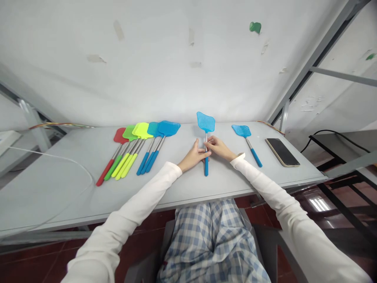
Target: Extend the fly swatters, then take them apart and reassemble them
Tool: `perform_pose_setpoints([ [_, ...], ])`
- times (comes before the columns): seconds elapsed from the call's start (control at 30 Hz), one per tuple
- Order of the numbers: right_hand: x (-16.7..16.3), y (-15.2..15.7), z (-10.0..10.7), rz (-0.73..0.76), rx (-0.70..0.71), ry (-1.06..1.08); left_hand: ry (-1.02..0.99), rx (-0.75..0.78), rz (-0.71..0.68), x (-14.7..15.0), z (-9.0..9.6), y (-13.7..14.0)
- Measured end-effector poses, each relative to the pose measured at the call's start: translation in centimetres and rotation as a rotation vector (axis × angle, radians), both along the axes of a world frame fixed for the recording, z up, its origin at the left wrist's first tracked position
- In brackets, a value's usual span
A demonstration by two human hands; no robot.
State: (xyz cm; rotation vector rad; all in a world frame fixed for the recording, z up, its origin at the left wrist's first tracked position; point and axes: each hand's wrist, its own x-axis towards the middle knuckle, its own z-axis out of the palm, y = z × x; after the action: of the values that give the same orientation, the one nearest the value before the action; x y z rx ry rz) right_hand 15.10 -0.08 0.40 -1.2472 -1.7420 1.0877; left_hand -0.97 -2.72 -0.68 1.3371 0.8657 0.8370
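Observation:
A blue fly swatter (206, 122) with a metal shaft is between my hands, head up toward the wall and handle pointing at me. My left hand (193, 156) is closed around the upper part of its blue handle. Fingers of my right hand (218, 147) pinch the metal shaft just above the handle. To the left, a row of fly swatters lies on the table: a red one (120, 136), a green one (130, 133), yellow ones (141, 130) and blue ones (169, 128). Another blue swatter (242, 131) lies to the right of my hands.
A smartphone (282, 152) lies screen up at the right end of the grey table (182, 188). A white cable (67, 158) curves over the table's left part. The wall (165, 70) stands behind, with grey metal frame posts (312, 59) at the sides.

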Motion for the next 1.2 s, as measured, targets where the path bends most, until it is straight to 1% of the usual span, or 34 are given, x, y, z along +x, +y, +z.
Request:
perform_pose_setpoints([
  [0.03, 0.1, 0.1, 0.1, 0.002, -0.034, 0.008, 0.041, 0.040, 0.003, 0.0, 0.1, -0.2],
  [0.1, 0.7, 0.3, 0.4, -0.039, -0.058, -0.007, 0.147, 0.154, 0.020, -0.2, 0.2, -0.5],
  [0.17, 1.6, 0.6, 0.9, -0.119, -0.054, -0.075, 0.310, 0.339, 0.075, -0.6, 0.5, -0.6],
  [0.23, 2.7, 1.0, 1.3, -0.199, -0.055, -0.199, 0.542, 0.585, 0.193, -1.2, 0.7, -0.3],
  [0.3, 3.8, 1.3, 1.6, -0.277, -0.039, -0.363, 0.806, 0.800, 0.354, -2.2, 0.8, 0.4],
  [0.33, 4.4, 1.3, 1.7, -0.313, -0.023, -0.451, 0.928, 0.866, 0.444, -2.8, 0.8, 0.8],
  [0.37, 4.9, 1.3, 1.7, -0.340, -0.008, -0.535, 1.034, 0.896, 0.534, -3.5, 0.8, 1.3],
  [0.4, 5.3, 1.3, 1.7, -0.360, 0.001, -0.616, 1.124, 0.894, 0.620, -4.2, 0.7, 1.7],
  [0.47, 6.1, 1.0, 1.6, -0.381, 0.006, -0.754, 1.260, 0.816, 0.754, -5.5, 0.5, 2.4],
  [0.5, 6.5, 0.7, 1.6, -0.384, 0.006, -0.807, 1.307, 0.758, 0.793, -6.2, 0.4, 2.7],
  [0.57, 7.2, 0.2, 1.6, -0.389, 0.012, -0.883, 1.369, 0.652, 0.818, -7.1, 0.1, 3.1],
  [0.63, 8.0, -0.3, 1.9, -0.393, 0.015, -0.932, 1.394, 0.602, 0.814, -7.6, -0.2, 3.3],
  [0.73, 9.1, -0.9, 2.3, -0.392, -0.005, -0.976, 1.390, 0.572, 0.811, -7.8, -0.2, 3.6],
  [0.87, 10.4, -1.4, 2.4, -0.410, -0.018, -1.041, 1.394, 0.543, 0.723, -7.6, 0.1, 3.6],
  [1.07, 11.6, -1.7, 1.9, -0.482, 0.004, -1.141, 1.432, 0.586, 0.599, -7.0, 0.6, 3.2],
  [1.2, 13.2, -1.6, 1.6, -0.482, 0.019, -1.173, 1.296, 0.691, 0.540, -6.3, 0.5, 3.2],
])
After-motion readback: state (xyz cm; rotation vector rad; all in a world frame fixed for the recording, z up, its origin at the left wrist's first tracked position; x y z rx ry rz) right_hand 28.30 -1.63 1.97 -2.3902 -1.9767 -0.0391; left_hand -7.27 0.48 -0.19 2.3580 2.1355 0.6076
